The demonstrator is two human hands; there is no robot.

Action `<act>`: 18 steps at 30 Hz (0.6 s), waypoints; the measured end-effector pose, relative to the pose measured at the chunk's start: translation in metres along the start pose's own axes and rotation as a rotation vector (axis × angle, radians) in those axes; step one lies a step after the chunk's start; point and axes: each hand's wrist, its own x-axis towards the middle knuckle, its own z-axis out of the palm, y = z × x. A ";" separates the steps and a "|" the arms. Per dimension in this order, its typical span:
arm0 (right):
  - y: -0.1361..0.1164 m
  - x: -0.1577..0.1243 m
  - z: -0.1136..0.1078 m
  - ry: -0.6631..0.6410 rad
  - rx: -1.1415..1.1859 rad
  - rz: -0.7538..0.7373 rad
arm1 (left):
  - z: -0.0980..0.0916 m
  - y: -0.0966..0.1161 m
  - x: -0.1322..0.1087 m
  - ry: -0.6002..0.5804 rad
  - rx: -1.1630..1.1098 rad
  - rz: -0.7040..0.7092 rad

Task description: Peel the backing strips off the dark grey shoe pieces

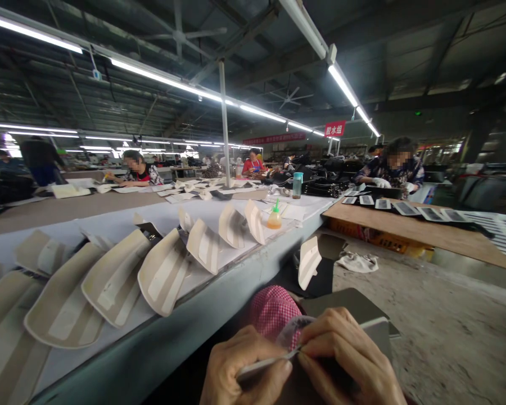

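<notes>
Low in the view, my left hand (242, 368) and my right hand (348, 354) are close together, both closed. Between them they pinch the edge of a thin, pale piece (261, 367), seen nearly edge-on; most of it is hidden by my fingers, so its full shape does not show. Thumb and fingertips of each hand meet along that edge. Just beyond my hands lies pink checked cloth (274, 315). A dark flat panel (341, 302) is behind my right hand.
Several curved beige panels (162, 275) stand along the white-covered table (122, 216) at left. Near them is a green-tipped glue bottle (274, 216). One more panel (309, 262) stands beyond my hands, beside a white cloth (357, 262). A co-worker (394, 169) sits at a brown board (421, 228).
</notes>
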 end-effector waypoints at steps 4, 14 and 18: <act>0.009 -0.006 0.012 -0.016 0.017 -0.019 | -0.008 -0.003 0.006 -0.283 0.327 -0.093; 0.017 -0.030 0.045 0.011 -0.229 0.131 | 0.034 -0.048 -0.003 -0.204 0.621 -0.207; 0.026 -0.045 0.059 -0.082 -0.199 0.189 | 0.044 -0.079 -0.008 -0.132 0.534 -0.242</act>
